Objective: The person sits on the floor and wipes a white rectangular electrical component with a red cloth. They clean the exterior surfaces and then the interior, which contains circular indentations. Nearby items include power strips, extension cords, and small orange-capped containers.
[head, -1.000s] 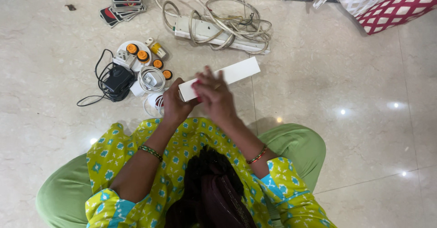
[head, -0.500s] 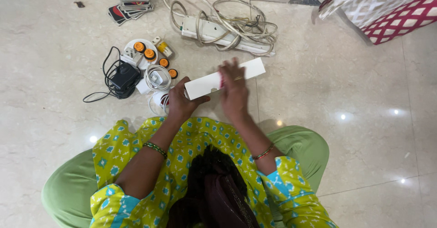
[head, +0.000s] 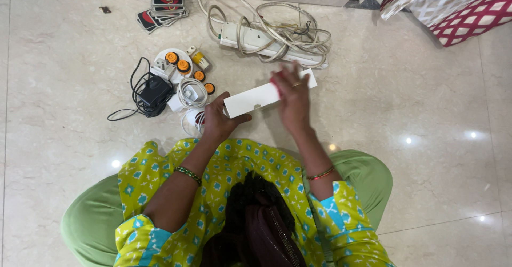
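Near the centre of the frame, I see a long white box (head: 256,98) held above the pale marble floor (head: 405,96). My left hand (head: 216,120) has its grip clamped on the box's lower-left end, thumb on top. My right hand (head: 292,99) lies over the upper-right end, fingers spread flat across it; I cannot tell whether its grip is closed on the box. Just left of the box lie a black adapter (head: 152,91), coiled white cables (head: 189,92) and small orange-topped plugs (head: 184,65). Above sits a white power strip (head: 250,39) wrapped in its cord. Playing cards (head: 165,8) lie at upper left.
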